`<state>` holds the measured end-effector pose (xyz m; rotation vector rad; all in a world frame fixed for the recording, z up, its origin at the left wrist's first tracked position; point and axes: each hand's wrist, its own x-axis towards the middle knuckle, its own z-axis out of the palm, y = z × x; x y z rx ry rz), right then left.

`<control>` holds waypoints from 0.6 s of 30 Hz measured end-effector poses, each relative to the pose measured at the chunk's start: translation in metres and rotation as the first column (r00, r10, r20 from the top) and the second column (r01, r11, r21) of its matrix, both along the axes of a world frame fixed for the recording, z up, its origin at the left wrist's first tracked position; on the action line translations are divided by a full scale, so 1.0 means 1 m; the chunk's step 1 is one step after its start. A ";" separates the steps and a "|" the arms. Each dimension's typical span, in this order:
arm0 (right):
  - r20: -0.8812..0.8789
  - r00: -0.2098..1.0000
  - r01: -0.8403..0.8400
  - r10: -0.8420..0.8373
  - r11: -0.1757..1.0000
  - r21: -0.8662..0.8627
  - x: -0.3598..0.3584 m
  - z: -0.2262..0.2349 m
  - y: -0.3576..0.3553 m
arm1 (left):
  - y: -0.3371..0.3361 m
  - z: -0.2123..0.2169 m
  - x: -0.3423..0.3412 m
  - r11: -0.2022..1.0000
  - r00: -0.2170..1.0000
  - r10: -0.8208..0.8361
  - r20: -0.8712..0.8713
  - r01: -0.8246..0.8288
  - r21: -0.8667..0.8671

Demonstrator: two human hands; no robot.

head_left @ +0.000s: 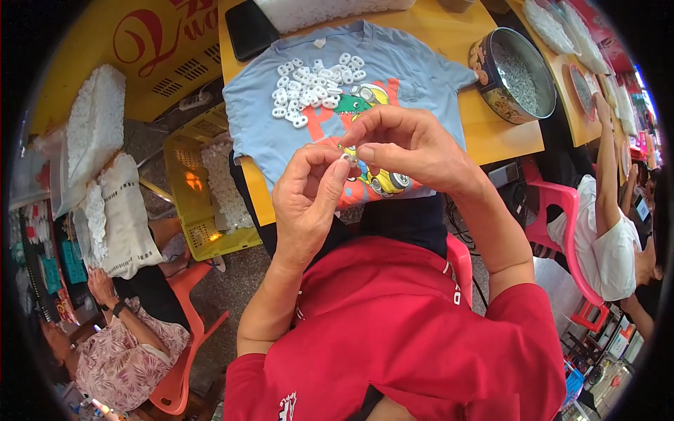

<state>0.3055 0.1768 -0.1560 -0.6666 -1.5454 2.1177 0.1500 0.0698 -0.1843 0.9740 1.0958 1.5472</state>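
A light blue T-shirt (256, 105) with a printed cartoon lies spread over the yellow table. On its upper part is a loose pile of small white plastic pieces (309, 88), each with two dark holes. My left hand (309, 200), closed, pinches a small whitish piece (349, 160) between thumb and fingers above the shirt; its exact kind is too small to tell. My right hand (414, 151) meets it from the right, index finger bent and thumb at the piece. Whatever lies between the right fingertips is mostly hidden.
A round tin (484, 88) of small silvery parts stands at the table's right. A black phone-like slab (250, 31) and a white bag (330, 8) lie along the far edge. A yellow crate (175, 175) stands at left. Other people sit on both sides.
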 end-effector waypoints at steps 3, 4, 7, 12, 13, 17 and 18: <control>0.016 1.000 -0.001 0.000 1.000 0.017 -0.001 0.002 -0.001 | 0.000 0.000 0.000 1.000 1.000 0.003 -0.029 -0.003 0.005; 0.026 1.000 0.000 -0.001 0.999 0.033 0.000 0.002 -0.001 | 0.000 0.000 0.000 1.000 0.998 0.009 -0.060 -0.008 0.007; 0.053 0.998 0.035 -0.039 0.996 0.078 0.001 0.009 -0.001 | -0.001 0.000 -0.001 1.000 0.995 0.017 -0.097 -0.017 -0.001; 0.062 0.998 0.013 -0.018 0.996 0.088 0.002 0.009 0.001 | -0.002 0.000 0.000 1.000 0.995 0.016 -0.099 -0.015 0.011; 0.081 0.997 -0.008 0.000 0.995 0.099 0.002 0.008 0.001 | -0.002 0.001 -0.001 1.000 0.994 0.013 -0.107 -0.013 0.000; 0.053 0.999 -0.007 0.002 0.994 0.105 0.001 0.005 0.000 | -0.001 0.000 0.001 1.000 0.994 0.015 -0.107 -0.014 0.010; 0.057 0.998 -0.017 0.012 0.995 0.096 0.001 0.005 -0.001 | -0.001 -0.001 0.001 1.000 0.994 0.015 -0.108 -0.014 0.010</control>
